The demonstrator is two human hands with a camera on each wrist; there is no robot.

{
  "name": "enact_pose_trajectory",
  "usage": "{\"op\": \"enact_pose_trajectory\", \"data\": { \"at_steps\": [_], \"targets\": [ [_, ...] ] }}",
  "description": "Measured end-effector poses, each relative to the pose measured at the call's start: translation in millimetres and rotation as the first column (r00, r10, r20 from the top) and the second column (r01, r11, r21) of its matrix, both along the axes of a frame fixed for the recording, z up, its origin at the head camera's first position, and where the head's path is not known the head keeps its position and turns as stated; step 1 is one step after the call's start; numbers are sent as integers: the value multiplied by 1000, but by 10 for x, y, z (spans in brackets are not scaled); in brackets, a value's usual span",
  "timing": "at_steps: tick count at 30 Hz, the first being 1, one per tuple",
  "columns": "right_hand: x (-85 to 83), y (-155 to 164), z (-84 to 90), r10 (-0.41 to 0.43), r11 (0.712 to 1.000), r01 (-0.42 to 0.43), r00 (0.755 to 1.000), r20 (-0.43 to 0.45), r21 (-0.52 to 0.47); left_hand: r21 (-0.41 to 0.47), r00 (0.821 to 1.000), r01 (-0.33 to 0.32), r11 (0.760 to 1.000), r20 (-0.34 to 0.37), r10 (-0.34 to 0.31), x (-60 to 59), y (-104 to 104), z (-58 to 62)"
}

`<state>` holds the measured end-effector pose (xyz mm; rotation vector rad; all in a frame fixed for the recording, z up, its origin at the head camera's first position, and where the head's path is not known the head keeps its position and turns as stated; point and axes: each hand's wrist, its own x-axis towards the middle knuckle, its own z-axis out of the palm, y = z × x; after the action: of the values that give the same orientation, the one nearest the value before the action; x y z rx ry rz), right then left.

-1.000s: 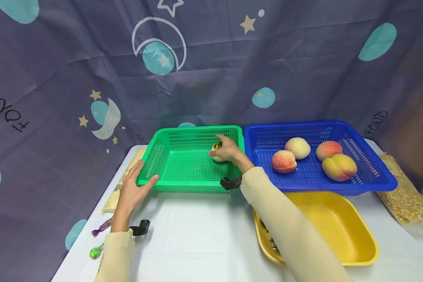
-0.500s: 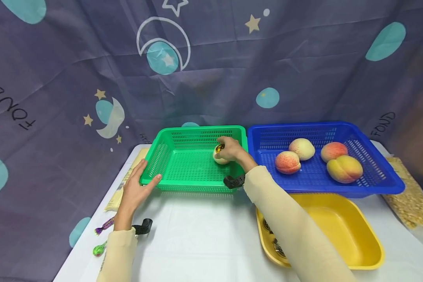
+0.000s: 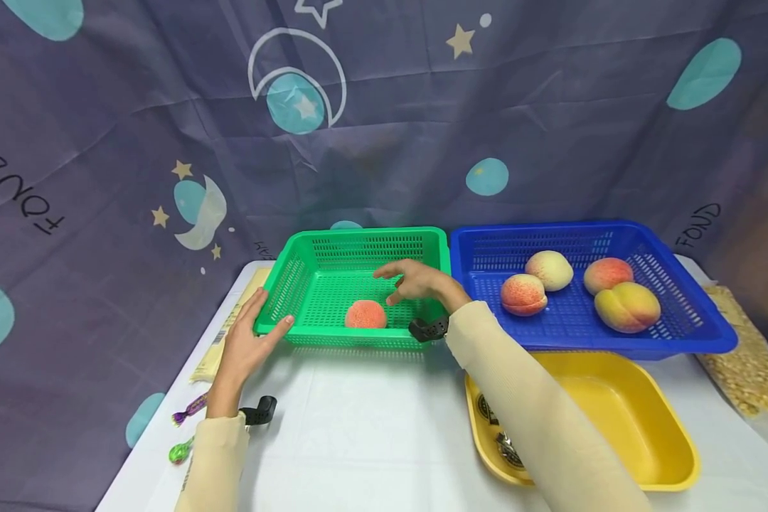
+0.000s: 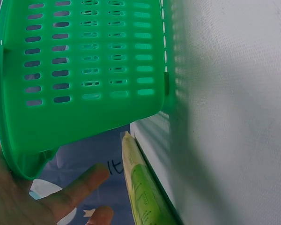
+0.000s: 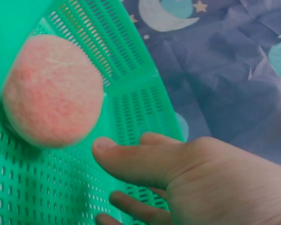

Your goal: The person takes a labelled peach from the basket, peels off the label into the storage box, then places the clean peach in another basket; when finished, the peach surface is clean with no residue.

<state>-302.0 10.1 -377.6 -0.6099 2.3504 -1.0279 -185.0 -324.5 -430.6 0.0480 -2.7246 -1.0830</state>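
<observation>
A pinkish-red peach (image 3: 366, 315) lies in the green basket (image 3: 333, 332) by its near wall. To the right of the peach and apart from it, my right hand (image 3: 417, 279) hovers inside the basket, its fingers spread and holding nothing. The right wrist view shows a gap between the thumb and the peach (image 5: 54, 91). My left hand (image 3: 246, 341) rests at the near left corner of the green basket, with straight fingers along the outside and the thumb over the front rim. In the left wrist view the basket's corner sits between thumb and fingers.
A blue basket (image 3: 505, 338) with several peaches stands to the right of the green one. Before it is a yellow tray (image 3: 668, 476) holding small metallic items, partly under my right sleeve. Bags lie at both table sides, and candies (image 3: 180, 452) at the left.
My right hand has let go of the peach, which has moved left and toward the near wall; its black-and-yellow sticker is out of sight now. The left hand has hardly moved.
</observation>
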Motion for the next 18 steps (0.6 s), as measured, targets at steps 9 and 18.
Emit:
{"op": "enact_pose_trajectory", "data": {
  "at_steps": [9,18],
  "targets": [
    [12,10,68,113,993,-114,993,-15,-38,3,1000,6,1000,1,-6,5,-6,36],
    [-33,-49,164,220,972,-219,975,-4,83,2,1000,11,1000,6,-11,0,11,7]
  ]
}}
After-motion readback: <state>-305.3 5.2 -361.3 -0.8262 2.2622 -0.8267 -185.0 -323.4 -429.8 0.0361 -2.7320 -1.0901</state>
